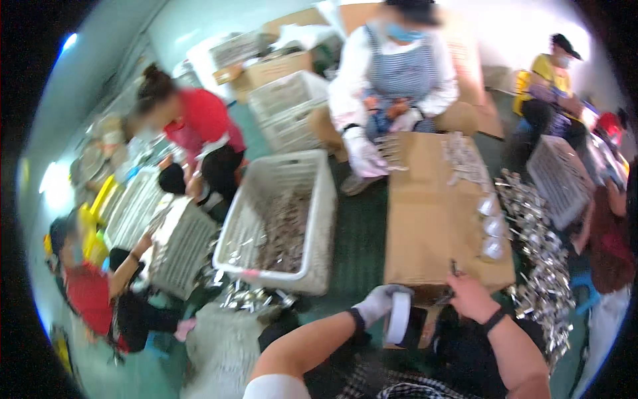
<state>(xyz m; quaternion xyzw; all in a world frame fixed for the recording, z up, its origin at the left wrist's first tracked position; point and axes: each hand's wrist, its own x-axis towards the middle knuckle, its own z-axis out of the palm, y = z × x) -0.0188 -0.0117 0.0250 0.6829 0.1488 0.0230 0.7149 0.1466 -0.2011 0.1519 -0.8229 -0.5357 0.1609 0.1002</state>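
Tape roll (399, 317) in left grip (380, 302)

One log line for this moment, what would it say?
left hand: gloved, holds tape roll | right hand: bare, small dark tool at cardboard box edge | crate: left

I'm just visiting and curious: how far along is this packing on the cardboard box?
Looks partly done: small clear packets lie along the cardboard box. In hand: the gloved left hand holds a tape roll, and the bare right hand pinches a small dark piece. Left: a heap of shiny metal parts beside the box.
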